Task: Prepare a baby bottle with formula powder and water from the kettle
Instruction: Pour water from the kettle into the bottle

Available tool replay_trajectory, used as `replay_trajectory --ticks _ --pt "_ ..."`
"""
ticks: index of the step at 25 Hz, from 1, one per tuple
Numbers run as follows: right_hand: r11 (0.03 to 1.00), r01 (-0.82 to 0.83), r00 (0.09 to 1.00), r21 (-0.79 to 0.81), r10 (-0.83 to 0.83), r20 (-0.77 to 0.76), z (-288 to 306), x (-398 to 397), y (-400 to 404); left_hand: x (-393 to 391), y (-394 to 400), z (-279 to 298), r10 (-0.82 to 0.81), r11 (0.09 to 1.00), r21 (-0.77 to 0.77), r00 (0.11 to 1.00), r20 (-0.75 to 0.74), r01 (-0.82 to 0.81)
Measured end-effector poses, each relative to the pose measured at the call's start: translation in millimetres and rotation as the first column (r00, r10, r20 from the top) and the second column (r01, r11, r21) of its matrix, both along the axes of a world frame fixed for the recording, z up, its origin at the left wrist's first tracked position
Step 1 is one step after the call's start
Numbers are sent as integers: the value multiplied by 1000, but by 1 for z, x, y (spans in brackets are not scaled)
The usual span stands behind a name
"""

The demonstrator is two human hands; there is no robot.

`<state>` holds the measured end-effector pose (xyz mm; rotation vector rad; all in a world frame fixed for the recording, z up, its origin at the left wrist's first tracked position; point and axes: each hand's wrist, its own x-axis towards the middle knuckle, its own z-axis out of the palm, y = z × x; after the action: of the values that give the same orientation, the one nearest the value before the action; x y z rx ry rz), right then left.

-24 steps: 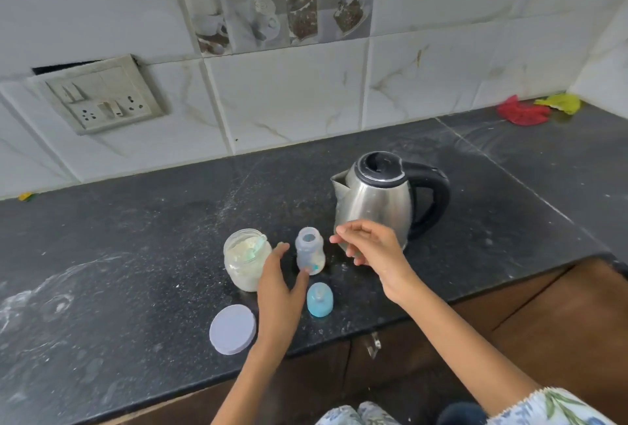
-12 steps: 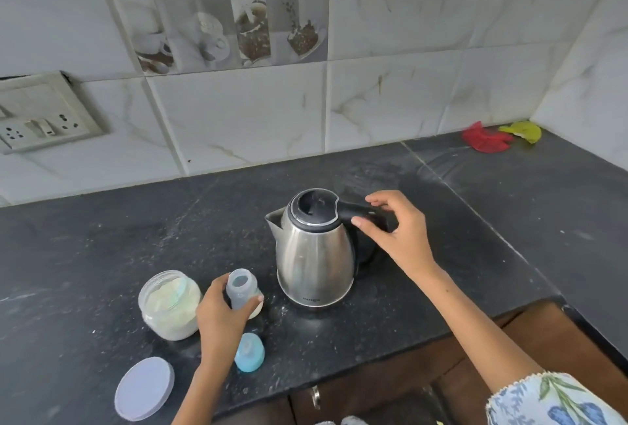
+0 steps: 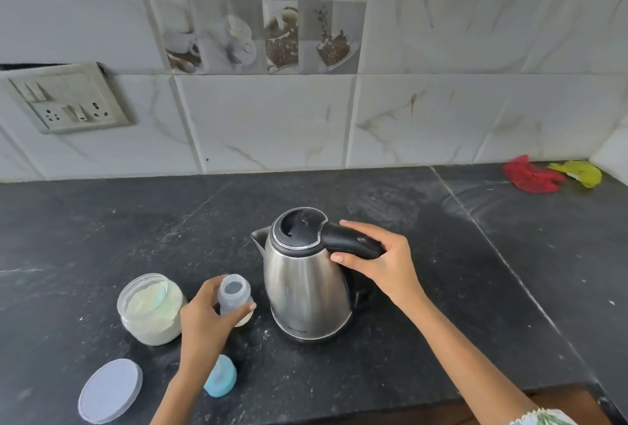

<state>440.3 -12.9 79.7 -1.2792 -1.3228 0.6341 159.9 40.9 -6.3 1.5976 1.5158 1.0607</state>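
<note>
The kettle (image 3: 307, 285) stands upright on the dark counter (image 3: 102, 227), its long axis vertical, spout to the left and black handle (image 3: 353, 245) reaching right. The right hand (image 3: 377, 261) is closed around that handle, thumb on the near side and fingers (image 3: 356, 225) curled over the top. Just left of the kettle the bottle (image 3: 233, 299) stands upright with its open mouth up, no cap on it. The left hand (image 3: 207, 319) grips the bottle from the near side, thumb on its left and fingers wrapped round the lower right, hiding its base. The open jar (image 3: 151, 309) of pale powder sits just left of that hand. The jar's grey lid (image 3: 110, 390) lies flat near the counter's front edge, and the blue cap (image 3: 221, 380) rests beside the left wrist.
</note>
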Motion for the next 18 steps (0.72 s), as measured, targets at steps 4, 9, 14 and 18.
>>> replay_trajectory --ticks 4,9,14,18 --pt "999 -32 994 -10 33 106 29 -5 12 0 8 8 -26 1000 2 1000 -6 26" --pt "995 -100 943 -16 100 318 58 -17 19 -1 17 15 -101 995 -3 995 -23 101" --pt "989 -137 880 -61 150 451 72 -26 24 -5 24 16 -170 985 -5 981 -91 170" --pt "986 -144 852 -82 166 497 83 -32 25 -6 25 16 -198 980 -23 974 -109 196"
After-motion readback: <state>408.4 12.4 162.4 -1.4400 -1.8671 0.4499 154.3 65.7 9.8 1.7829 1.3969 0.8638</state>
